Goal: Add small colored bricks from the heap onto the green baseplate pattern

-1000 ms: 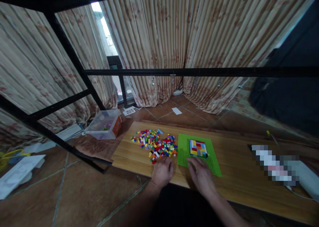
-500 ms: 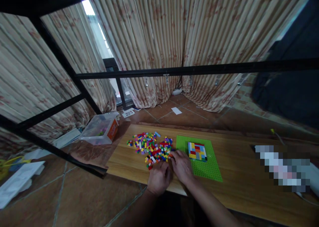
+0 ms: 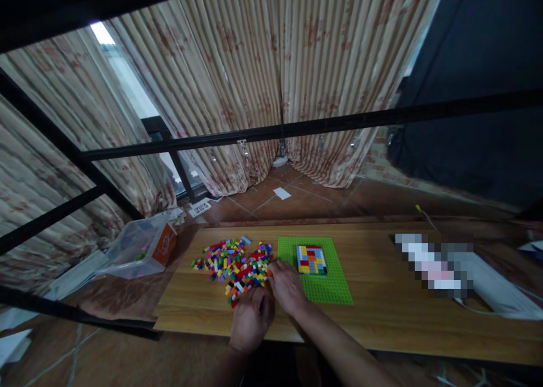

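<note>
A pile of small coloured bricks (image 3: 231, 262) lies on a wooden tabletop (image 3: 382, 296). To its right is a green baseplate (image 3: 326, 285) carrying a flat patch of red, yellow and blue bricks (image 3: 311, 259). My right hand (image 3: 287, 285) reaches to the right edge of the pile, its fingertips among the bricks; whether it grips one is hidden. My left hand (image 3: 251, 322) rests curled on the table just below the pile, close beside the right hand.
A clear plastic box with an orange label (image 3: 138, 251) sits on the floor to the left. Black metal frame bars (image 3: 297, 129) cross the view in front of curtains. A white object and cable (image 3: 492, 288) lie at the table's right. Papers litter the tiled floor.
My right hand moved from the front of the baseplate leftward to the brick pile. The left hand stayed near the pile's lower edge. The camera view shifted to the right.
</note>
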The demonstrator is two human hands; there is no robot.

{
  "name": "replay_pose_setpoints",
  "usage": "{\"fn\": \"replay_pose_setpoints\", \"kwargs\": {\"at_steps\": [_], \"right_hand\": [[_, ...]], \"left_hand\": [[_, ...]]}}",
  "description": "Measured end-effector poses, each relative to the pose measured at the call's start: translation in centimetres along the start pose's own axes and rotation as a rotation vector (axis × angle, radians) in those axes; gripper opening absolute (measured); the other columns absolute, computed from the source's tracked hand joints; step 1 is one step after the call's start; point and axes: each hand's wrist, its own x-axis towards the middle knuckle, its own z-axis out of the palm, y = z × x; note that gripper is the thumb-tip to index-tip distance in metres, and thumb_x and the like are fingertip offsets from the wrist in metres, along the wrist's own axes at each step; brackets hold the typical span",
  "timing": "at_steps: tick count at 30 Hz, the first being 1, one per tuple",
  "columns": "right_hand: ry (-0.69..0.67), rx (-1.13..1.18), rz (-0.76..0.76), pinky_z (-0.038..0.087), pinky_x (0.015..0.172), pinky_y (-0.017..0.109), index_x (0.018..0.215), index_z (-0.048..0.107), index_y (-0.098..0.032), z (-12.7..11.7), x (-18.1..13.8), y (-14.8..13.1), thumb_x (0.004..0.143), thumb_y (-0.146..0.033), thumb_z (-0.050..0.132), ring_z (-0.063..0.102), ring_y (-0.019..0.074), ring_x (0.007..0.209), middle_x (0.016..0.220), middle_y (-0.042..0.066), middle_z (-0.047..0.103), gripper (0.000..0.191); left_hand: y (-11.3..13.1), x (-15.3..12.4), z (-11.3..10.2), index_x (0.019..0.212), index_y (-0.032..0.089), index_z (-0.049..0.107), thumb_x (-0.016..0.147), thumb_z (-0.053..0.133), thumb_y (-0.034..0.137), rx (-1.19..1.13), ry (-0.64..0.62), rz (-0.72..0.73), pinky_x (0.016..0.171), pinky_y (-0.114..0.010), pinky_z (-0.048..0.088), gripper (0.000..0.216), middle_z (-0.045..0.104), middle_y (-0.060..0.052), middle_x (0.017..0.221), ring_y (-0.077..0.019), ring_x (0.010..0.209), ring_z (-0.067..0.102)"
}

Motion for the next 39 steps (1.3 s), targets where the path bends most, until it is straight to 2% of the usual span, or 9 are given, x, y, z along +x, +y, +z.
{"fn": "replay_pose_setpoints", "kwargs": {"at_steps": [7, 13, 16, 19, 22, 24, 28, 31, 39], "right_hand": [[0.025, 0.054, -0.007, 0.042, 0.082, 0.034, 0.09, 0.063, -0.019, -0.2, 0.0, 0.0, 0.087, -0.012, 0.049, 0.057, 0.0231, 0.091, 0.092, 0.008, 0.065, 0.016], [0.11, 0.15, -0.01, 0.044, 0.082, 0.032, 0.097, 0.06, -0.022, -1.7, -2.1, 1.2, 0.093, -0.019, 0.044, 0.057, 0.021, 0.094, 0.096, 0.006, 0.064, 0.017], [0.258, 0.263, 0.032, 0.045, 0.084, 0.035, 0.096, 0.06, -0.022, -3.4, -2.7, 4.2, 0.093, -0.028, 0.044, 0.057, 0.0225, 0.094, 0.095, 0.007, 0.064, 0.017], [0.368, 0.351, 0.173, 0.047, 0.082, 0.036, 0.096, 0.06, -0.022, -5.3, -1.6, 8.6, 0.09, -0.038, 0.046, 0.059, 0.0229, 0.092, 0.096, 0.008, 0.065, 0.022], [0.371, 0.359, 0.24, 0.049, 0.075, 0.035, 0.099, 0.058, -0.02, -6.4, 0.7, 12.4, 0.092, -0.038, 0.036, 0.062, 0.0214, 0.084, 0.091, 0.009, 0.067, 0.03], [0.326, 0.356, 0.225, 0.048, 0.076, 0.033, 0.098, 0.057, -0.02, -6.5, 2.3, 13.3, 0.091, -0.036, 0.038, 0.063, 0.0201, 0.085, 0.092, 0.008, 0.068, 0.027], [0.181, 0.317, 0.144, 0.046, 0.072, 0.028, 0.093, 0.059, -0.021, -5.3, 4.1, 11.8, 0.089, -0.029, 0.045, 0.063, 0.0167, 0.075, 0.083, 0.003, 0.068, 0.016], [0.121, 0.275, 0.118, 0.043, 0.076, 0.028, 0.093, 0.06, -0.021, -4.4, 4.5, 10.2, 0.089, -0.022, 0.048, 0.061, 0.016, 0.077, 0.082, 0.002, 0.067, 0.013], [0.103, 0.353, 0.119, 0.038, 0.088, 0.033, 0.09, 0.06, -0.022, -4.7, 0.7, 9.3, 0.086, -0.019, 0.053, 0.059, 0.0185, 0.089, 0.087, 0.003, 0.066, 0.008]], "left_hand": [[0.0, 0.1, 0.0, 0.077, 0.021, 0.054, 0.091, 0.042, 0.02, 0.013, -0.004, -0.008, 0.064, -0.027, 0.043, 0.019, 0.064, -0.004, 0.076, -0.0174, 0.072, 0.062], [-0.2, 0.0, 0.3, 0.077, 0.021, 0.055, 0.092, 0.044, 0.021, 0.033, 0.001, -0.011, 0.065, -0.028, 0.043, 0.018, 0.064, -0.003, 0.076, -0.0178, 0.073, 0.062], [-0.3, -0.1, 0.5, 0.079, 0.022, 0.055, 0.092, 0.043, 0.02, 0.051, -0.011, -0.018, 0.066, -0.029, 0.042, 0.018, 0.064, -0.003, 0.077, -0.0183, 0.074, 0.062], [-0.4, -0.2, 0.5, 0.08, 0.022, 0.055, 0.092, 0.042, 0.02, 0.054, -0.017, -0.016, 0.067, -0.029, 0.042, 0.018, 0.064, -0.003, 0.078, -0.0182, 0.075, 0.062], [-0.3, -0.1, 0.4, 0.08, 0.022, 0.055, 0.092, 0.042, 0.02, 0.052, -0.01, -0.011, 0.067, -0.029, 0.042, 0.018, 0.065, -0.003, 0.077, -0.018, 0.074, 0.062], [-0.3, -0.1, 0.3, 0.079, 0.022, 0.055, 0.092, 0.042, 0.021, 0.052, -0.005, -0.01, 0.066, -0.029, 0.042, 0.019, 0.065, -0.003, 0.077, -0.0178, 0.073, 0.062], [-0.4, 0.0, 0.2, 0.079, 0.022, 0.056, 0.093, 0.041, 0.023, 0.054, 0.006, 0.011, 0.065, -0.028, 0.043, 0.02, 0.064, -0.002, 0.074, -0.0176, 0.071, 0.062], [-0.6, 0.1, 0.3, 0.079, 0.022, 0.056, 0.093, 0.041, 0.026, 0.052, 0.034, 0.028, 0.063, -0.027, 0.045, 0.021, 0.064, -0.002, 0.073, -0.0177, 0.069, 0.062], [-0.3, 0.5, 0.1, 0.079, 0.023, 0.058, 0.093, 0.041, 0.028, 0.044, 0.054, 0.039, 0.061, -0.027, 0.046, 0.023, 0.064, -0.001, 0.07, -0.0168, 0.065, 0.064]]}}
